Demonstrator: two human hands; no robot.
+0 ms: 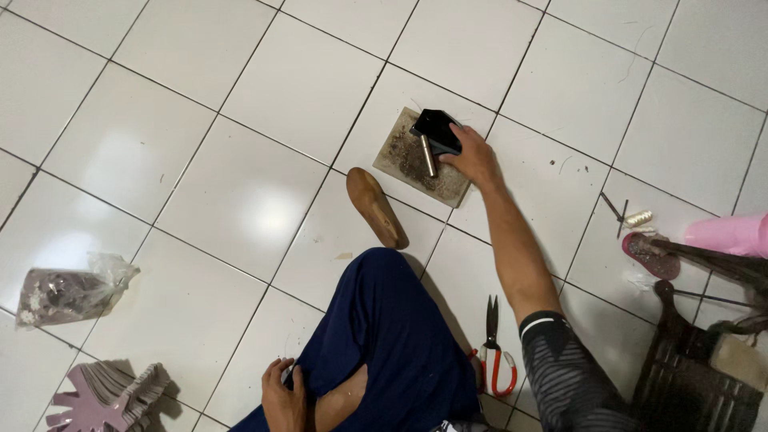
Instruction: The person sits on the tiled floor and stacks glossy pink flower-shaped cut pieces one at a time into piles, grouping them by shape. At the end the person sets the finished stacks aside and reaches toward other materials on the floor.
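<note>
Black piece (437, 130) on board (400, 164), under right hand (472, 158) fingers.

White glossy tiled floor (264, 88) bears a scuffed square board (400, 156), brown wooden shoe last (376, 208), red-handled scissors (494, 352), clear bag of flower pieces (64, 292), stack of mauve cutouts (100, 392), thread spool (638, 218).
</note>
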